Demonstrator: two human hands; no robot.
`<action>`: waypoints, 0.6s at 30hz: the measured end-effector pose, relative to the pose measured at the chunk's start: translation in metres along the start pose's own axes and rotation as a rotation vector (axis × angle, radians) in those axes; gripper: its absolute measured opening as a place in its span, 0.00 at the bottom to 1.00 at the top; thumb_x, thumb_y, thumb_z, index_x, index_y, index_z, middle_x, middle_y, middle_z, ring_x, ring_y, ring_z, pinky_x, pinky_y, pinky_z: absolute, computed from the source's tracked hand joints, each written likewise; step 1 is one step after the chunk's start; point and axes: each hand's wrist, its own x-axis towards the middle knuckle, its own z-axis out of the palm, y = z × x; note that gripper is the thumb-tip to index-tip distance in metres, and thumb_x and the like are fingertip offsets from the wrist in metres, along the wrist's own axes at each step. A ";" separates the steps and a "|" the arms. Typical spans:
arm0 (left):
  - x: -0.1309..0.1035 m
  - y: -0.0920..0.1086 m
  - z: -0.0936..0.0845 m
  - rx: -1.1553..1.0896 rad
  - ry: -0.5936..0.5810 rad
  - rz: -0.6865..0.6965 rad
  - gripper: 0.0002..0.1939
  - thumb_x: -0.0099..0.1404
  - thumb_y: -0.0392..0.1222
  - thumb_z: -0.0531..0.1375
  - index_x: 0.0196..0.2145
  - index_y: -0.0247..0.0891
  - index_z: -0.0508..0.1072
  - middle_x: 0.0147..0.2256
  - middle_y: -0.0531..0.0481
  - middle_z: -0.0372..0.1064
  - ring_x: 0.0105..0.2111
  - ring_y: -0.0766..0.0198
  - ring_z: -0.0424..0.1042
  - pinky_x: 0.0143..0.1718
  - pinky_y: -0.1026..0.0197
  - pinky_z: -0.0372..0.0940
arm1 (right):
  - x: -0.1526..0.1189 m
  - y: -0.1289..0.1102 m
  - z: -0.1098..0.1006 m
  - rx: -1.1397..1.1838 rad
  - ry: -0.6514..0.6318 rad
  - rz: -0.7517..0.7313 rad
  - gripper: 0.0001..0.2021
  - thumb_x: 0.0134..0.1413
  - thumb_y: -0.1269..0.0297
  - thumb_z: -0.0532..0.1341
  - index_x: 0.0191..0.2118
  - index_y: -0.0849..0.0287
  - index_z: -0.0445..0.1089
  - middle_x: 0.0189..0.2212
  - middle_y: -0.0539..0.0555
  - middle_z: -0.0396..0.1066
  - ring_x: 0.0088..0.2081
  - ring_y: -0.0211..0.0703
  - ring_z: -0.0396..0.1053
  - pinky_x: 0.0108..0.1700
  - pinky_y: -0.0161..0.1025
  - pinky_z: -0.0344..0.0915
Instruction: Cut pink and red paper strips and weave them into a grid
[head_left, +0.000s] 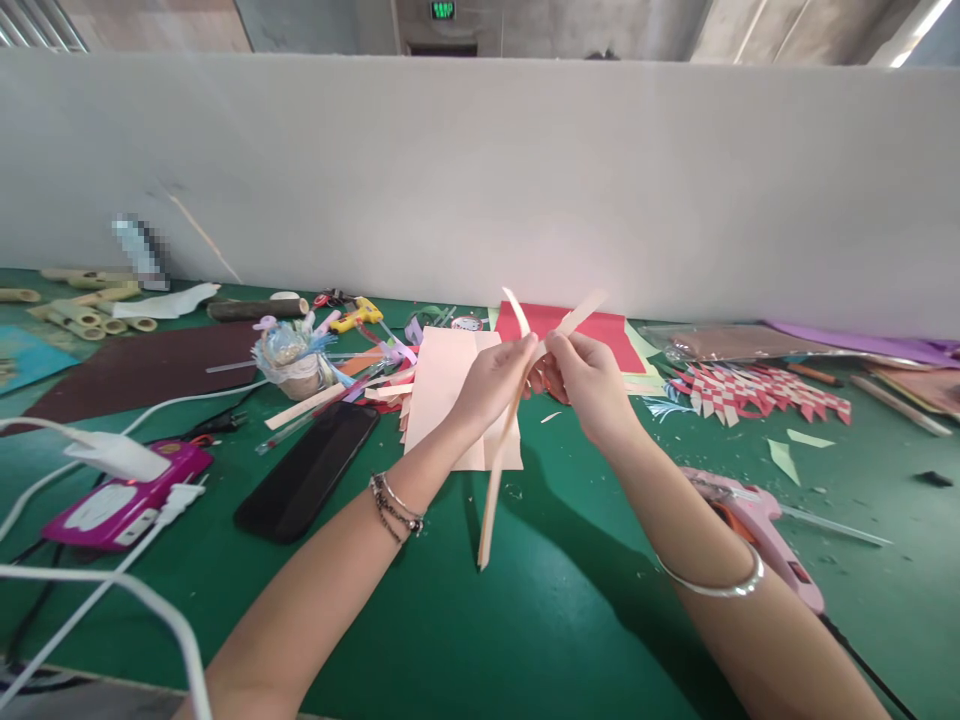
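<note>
Pale paper strips [491, 500] are pinched between the fingers of both hands above the green table. My left hand [499, 378] is closed on them, with one end curling up above it and a long end hanging down. Close beside it, my right hand [581, 375] pinches the strips where they cross; another end points up to the right. Beneath my left hand lies a pale pink paper sheet [442, 385]. Red paper [611, 335] lies behind my right hand. The fingertips partly hide the crossing of the strips.
A black phone [307, 470] and a magenta power strip [131, 500] with white cables are on the left. On the right lie a pink glue gun [765, 530] and red-and-white woven paper pieces [757, 390]. A yellow glue gun [358, 314] is farther back. A white partition [480, 180] stands behind.
</note>
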 end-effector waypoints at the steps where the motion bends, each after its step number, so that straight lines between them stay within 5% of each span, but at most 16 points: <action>1: 0.000 0.001 0.000 -0.012 -0.022 -0.010 0.21 0.66 0.46 0.48 0.18 0.37 0.62 0.17 0.53 0.61 0.20 0.70 0.63 0.25 0.65 0.59 | 0.000 0.000 -0.001 0.016 0.014 -0.004 0.17 0.56 0.64 0.49 0.17 0.58 0.53 0.11 0.45 0.53 0.13 0.29 0.48 0.17 0.31 0.45; 10: -0.003 -0.007 0.001 0.103 0.067 0.107 0.21 0.66 0.47 0.47 0.18 0.37 0.59 0.16 0.54 0.58 0.16 0.72 0.60 0.19 0.67 0.55 | 0.000 -0.002 0.000 -0.159 -0.072 -0.095 0.16 0.56 0.62 0.51 0.19 0.59 0.58 0.12 0.45 0.56 0.15 0.29 0.54 0.19 0.30 0.50; 18: 0.000 -0.003 0.002 -0.034 0.101 -0.006 0.22 0.65 0.50 0.47 0.17 0.37 0.61 0.16 0.55 0.60 0.15 0.73 0.61 0.20 0.68 0.58 | 0.000 -0.001 0.001 -0.087 -0.004 -0.069 0.16 0.55 0.67 0.50 0.16 0.58 0.53 0.10 0.44 0.52 0.13 0.28 0.49 0.17 0.30 0.47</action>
